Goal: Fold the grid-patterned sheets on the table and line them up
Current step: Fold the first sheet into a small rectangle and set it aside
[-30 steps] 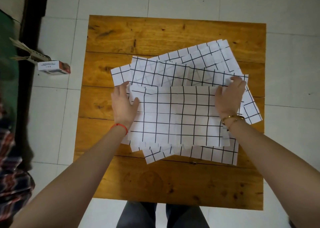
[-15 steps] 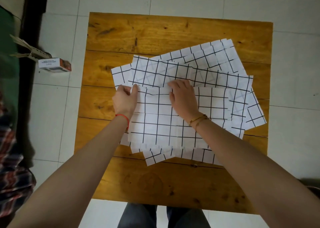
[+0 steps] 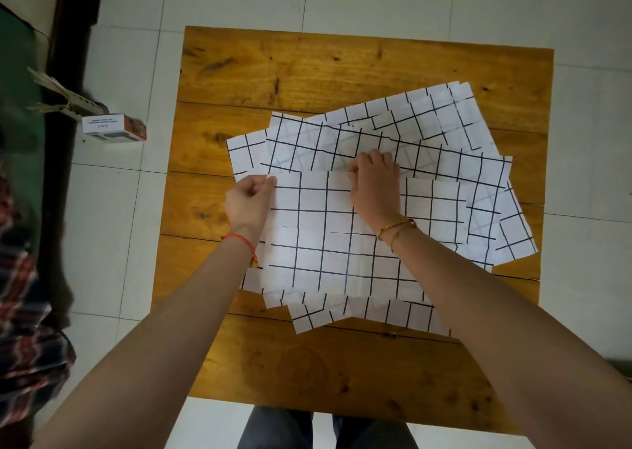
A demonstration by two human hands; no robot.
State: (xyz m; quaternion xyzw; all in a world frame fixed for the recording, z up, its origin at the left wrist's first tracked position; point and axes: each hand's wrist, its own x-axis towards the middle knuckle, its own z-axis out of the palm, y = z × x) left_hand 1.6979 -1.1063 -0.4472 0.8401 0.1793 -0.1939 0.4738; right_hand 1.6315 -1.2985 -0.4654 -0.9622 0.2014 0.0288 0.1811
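The wooden table (image 3: 260, 65) carried a loose pile of grid-patterned sheets (image 3: 448, 124) fanned from its centre toward 2 o'clock, and the top sheet (image 3: 325, 240) lay folded across the middle with its fold edge at 12 o'clock. The right hand (image 3: 374, 189), which half a second before lay flatter on that edge, had bunched its fingers to pinch the fold near its centre. The left hand (image 3: 248, 202) still gripped the sheet's corner at 9 o'clock, fingers curled round it.
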